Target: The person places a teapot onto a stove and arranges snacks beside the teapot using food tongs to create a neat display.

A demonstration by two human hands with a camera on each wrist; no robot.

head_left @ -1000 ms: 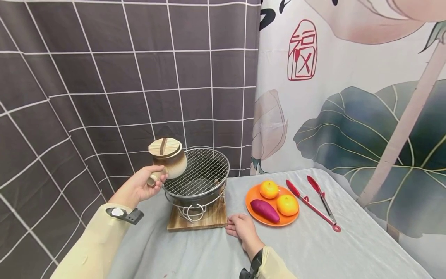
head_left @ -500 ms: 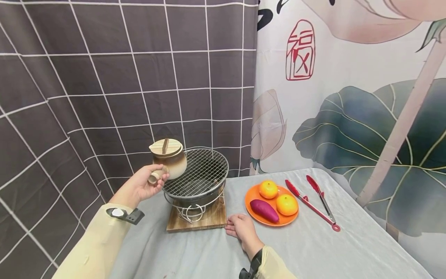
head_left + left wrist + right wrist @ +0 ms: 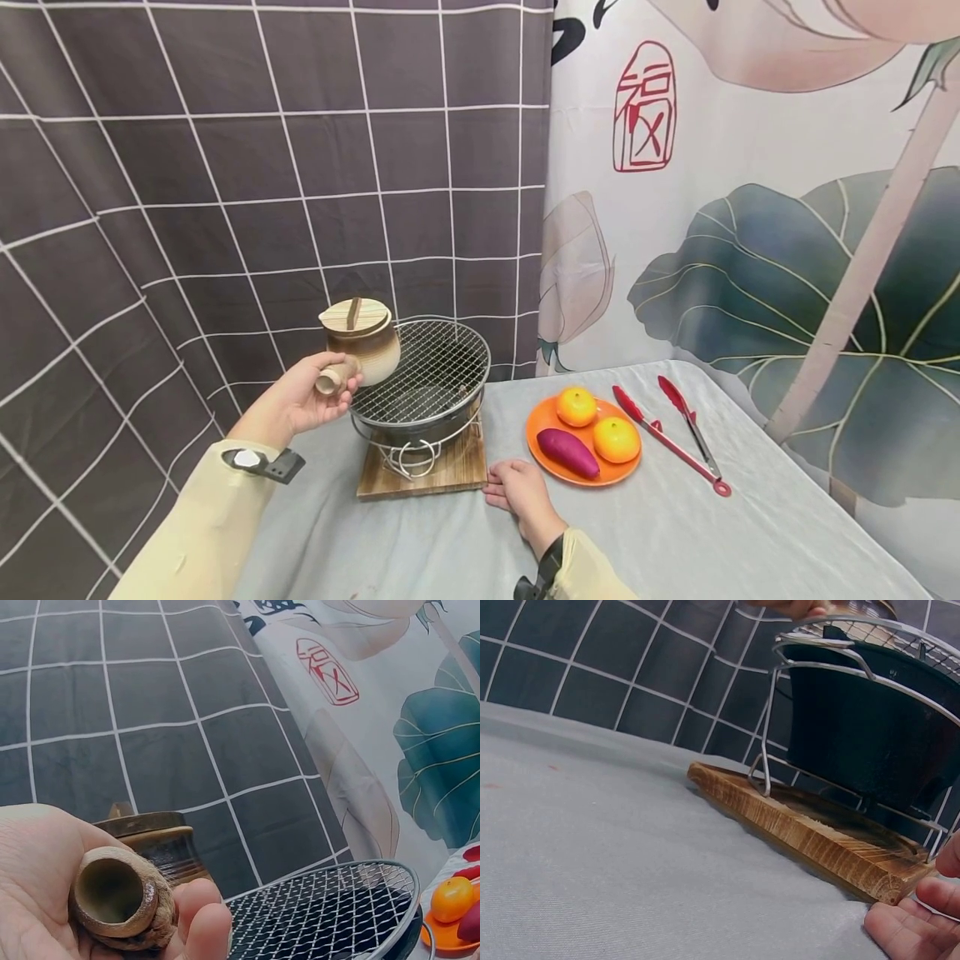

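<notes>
My left hand (image 3: pixel 311 393) grips the hollow side handle (image 3: pixel 142 922) of a small brown-and-cream clay teapot (image 3: pixel 381 354) with a flat wooden lid (image 3: pixel 369 314). The teapot is at the left edge of a round wire mesh (image 3: pixel 442 367); whether its base touches the mesh, I cannot tell. That mesh tops a black charcoal stove (image 3: pixel 855 720) in a wire stand, on a square wooden board (image 3: pixel 459 473). My right hand (image 3: pixel 522 500) lies low on the table, fingertips (image 3: pixel 889 919) at the board's near right corner, thumb and fingers loosely bent around nothing.
An orange plate (image 3: pixel 542 454) to the right carries two mandarins (image 3: pixel 617 439) and a purple sweet potato (image 3: pixel 567 452). Beyond it lie red-tipped tongs (image 3: pixel 686 454), spread apart. Grey cloth covers the table (image 3: pixel 630 542). A dark grid curtain (image 3: pixel 247 167) hangs close behind the stove.
The teapot and my left hand have barely shifted, and the right hand keeps its place at the board. The whole head view drifts slightly leftward.
</notes>
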